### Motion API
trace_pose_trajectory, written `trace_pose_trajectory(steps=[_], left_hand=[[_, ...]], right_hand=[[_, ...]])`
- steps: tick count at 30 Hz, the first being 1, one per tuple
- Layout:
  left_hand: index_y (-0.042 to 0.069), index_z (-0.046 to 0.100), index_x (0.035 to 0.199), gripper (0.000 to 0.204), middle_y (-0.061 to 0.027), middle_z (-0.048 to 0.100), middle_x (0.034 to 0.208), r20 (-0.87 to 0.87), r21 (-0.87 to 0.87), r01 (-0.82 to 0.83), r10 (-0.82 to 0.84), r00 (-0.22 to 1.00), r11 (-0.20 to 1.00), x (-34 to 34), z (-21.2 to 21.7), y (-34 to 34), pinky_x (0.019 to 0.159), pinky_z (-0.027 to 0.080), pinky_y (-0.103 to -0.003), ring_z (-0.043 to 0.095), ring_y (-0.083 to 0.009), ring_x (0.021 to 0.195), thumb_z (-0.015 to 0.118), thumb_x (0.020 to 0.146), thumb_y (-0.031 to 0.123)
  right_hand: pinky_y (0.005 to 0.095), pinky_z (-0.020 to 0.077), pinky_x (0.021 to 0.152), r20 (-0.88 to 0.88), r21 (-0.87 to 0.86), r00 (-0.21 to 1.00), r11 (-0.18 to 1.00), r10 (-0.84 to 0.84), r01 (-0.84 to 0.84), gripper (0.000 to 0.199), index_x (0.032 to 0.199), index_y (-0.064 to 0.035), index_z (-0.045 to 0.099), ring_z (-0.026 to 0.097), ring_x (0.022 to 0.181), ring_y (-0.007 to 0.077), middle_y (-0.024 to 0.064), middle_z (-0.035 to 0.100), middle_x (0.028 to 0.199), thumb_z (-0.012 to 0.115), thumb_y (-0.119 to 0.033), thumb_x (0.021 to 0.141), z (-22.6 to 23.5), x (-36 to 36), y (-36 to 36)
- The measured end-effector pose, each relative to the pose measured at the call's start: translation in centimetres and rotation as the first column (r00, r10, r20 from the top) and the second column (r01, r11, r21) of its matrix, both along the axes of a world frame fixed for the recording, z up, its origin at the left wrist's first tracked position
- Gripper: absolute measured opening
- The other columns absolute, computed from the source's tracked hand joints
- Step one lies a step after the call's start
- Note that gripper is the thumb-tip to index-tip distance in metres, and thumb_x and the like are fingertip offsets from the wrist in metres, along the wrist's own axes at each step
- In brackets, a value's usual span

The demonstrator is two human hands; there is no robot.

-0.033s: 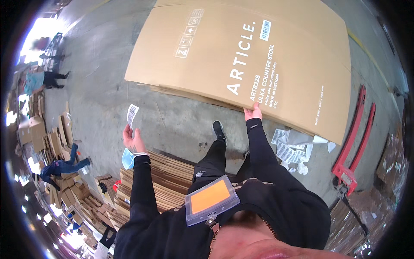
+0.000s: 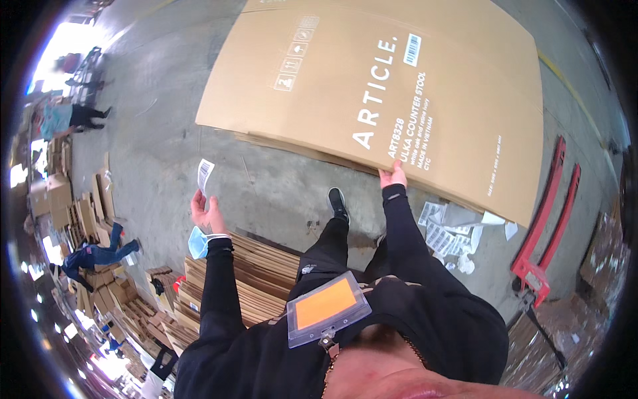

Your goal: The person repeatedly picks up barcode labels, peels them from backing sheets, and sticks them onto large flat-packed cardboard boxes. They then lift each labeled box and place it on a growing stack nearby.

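LEFT HAND (image 2: 211,218): holding white label (image 2: 205,175) upright, at left | RIGHT HAND (image 2: 394,177): gripping near edge of brown cardboard (image 2: 332,93), at far centre-right | CHANGE: none evident since preceding picture; both grasps maintained

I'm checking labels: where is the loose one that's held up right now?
In the head view, the white label is left of centre, held by the left hand, pictured below the left corner of the large cardboard.

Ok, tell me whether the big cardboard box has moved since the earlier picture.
No, not clearly: the big cardboard box keeps its place beside the red pallet jack; both shift slightly together in the view.
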State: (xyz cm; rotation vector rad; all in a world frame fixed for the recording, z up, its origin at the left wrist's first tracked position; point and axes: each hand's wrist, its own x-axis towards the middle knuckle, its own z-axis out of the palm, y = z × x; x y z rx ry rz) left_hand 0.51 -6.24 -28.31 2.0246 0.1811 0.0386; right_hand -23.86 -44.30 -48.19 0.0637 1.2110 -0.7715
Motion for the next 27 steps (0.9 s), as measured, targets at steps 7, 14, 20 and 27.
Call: trace_pose_trajectory(steps=[7,14,20,27], left_hand=[[0.001,0.054,0.127,0.046,-0.0118,0.058,0.124,0.016,0.074,0.024,-0.025,1.000,0.997,6.6,0.0,1.3,0.102,0.038,-0.040,0.053,-0.0231,0.119,0.066,0.082,0.004],[0.006,0.054,0.128,0.047,-0.0092,0.058,0.123,0.001,0.008,0.065,-0.065,0.998,0.998,12.7,-1.0,6.7,0.103,0.036,-0.045,0.053,-0.0218,0.119,0.065,0.082,0.006],[-0.001,0.051,0.128,0.046,-0.0125,0.056,0.125,-0.122,-0.173,0.133,-0.155,0.980,0.976,18.4,2.2,7.4,0.099,0.042,-0.035,0.051,-0.0208,0.119,0.064,0.084,0.000],[-0.002,0.051,0.129,0.046,-0.0147,0.055,0.128,-0.224,-0.398,0.198,-0.304,0.926,0.896,13.2,7.4,6.9,0.095,0.047,-0.035,0.054,-0.0236,0.118,0.063,0.084,0.000]], right_hand=[[0.0529,0.0454,0.092,-0.380,-0.159,0.916,0.966,0.130,-0.203,0.036,0.125,-0.0120,0.055,0.058,0.106,0.0269,0.0048,0.063,0.114,0.061,-0.032,0.095,-0.4,-3.7,-5.7],[0.0568,0.0483,0.087,-0.590,0.065,0.788,0.984,0.173,-0.168,0.069,0.133,-0.0022,0.046,0.058,0.110,0.0332,0.0144,0.060,0.123,0.073,-0.042,0.083,-0.8,-0.2,-1.4],[0.0444,0.0468,0.098,-0.782,-0.105,0.620,0.966,0.066,-0.235,0.105,0.140,0.0053,0.027,0.054,0.116,0.0344,0.0239,0.048,0.135,0.088,-0.034,0.065,-3.8,7.1,18.5],[0.0439,0.0430,0.103,-0.901,0.097,0.306,0.829,0.308,-0.551,0.108,0.133,0.0068,0.029,0.053,0.117,0.0405,0.0269,0.049,0.130,0.094,-0.030,0.055,2.4,4.6,22.6]])
